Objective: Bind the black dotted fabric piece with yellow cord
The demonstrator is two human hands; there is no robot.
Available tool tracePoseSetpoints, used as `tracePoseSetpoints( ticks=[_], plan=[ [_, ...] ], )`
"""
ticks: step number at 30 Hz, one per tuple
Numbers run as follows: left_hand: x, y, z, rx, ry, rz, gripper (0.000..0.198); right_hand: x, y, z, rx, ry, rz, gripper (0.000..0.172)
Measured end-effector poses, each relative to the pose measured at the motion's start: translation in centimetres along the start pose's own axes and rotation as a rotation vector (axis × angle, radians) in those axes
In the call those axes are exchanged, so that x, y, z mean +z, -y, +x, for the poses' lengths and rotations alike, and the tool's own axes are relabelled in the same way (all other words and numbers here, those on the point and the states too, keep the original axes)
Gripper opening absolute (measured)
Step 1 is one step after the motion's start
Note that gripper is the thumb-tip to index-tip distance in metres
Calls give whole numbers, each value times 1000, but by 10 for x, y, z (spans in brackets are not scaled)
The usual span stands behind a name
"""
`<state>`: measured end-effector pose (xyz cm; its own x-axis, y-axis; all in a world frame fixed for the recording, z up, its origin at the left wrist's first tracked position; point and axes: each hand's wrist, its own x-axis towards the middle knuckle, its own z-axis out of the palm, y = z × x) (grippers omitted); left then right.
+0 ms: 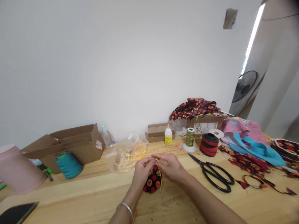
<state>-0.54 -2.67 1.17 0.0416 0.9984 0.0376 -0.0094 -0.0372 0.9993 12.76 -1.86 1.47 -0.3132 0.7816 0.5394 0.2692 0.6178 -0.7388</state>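
A small black fabric piece (153, 182) with red and yellow round motifs hangs between my hands, just above the wooden table. My left hand (143, 171) pinches its top edge from the left, thumb and fingers together. From the right, my right hand (172, 166) has its fingertips closed at the same top edge, beside a yellow cord (160, 180) that trails down the fabric's right side. The fingertips of both hands nearly meet, and what lies exactly between them is too small to make out.
Black scissors (213, 174) lie to the right, before thread spools (209, 145) and a glue bottle (168, 137). Yellow cord in plastic (130, 155), a teal cone (68, 165) and an open carton (77, 146) stand left. Fabric scraps (252, 163) cover the far right; a phone (17, 214) lies front left.
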Motion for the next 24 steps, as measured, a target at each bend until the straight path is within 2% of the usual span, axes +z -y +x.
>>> tracePoseSetpoints(
  ticks=[7,13,24],
  plan=[
    [-2,0,2,91,-9,44,22,-1,1,-1,-21,-23,-94,29],
    [-4,0,2,98,-100,69,23,1,1,-1,-26,-21,-123,32],
    [-3,5,2,56,-107,-54,22,5,5,-1,-36,17,-19,38]
  ],
)
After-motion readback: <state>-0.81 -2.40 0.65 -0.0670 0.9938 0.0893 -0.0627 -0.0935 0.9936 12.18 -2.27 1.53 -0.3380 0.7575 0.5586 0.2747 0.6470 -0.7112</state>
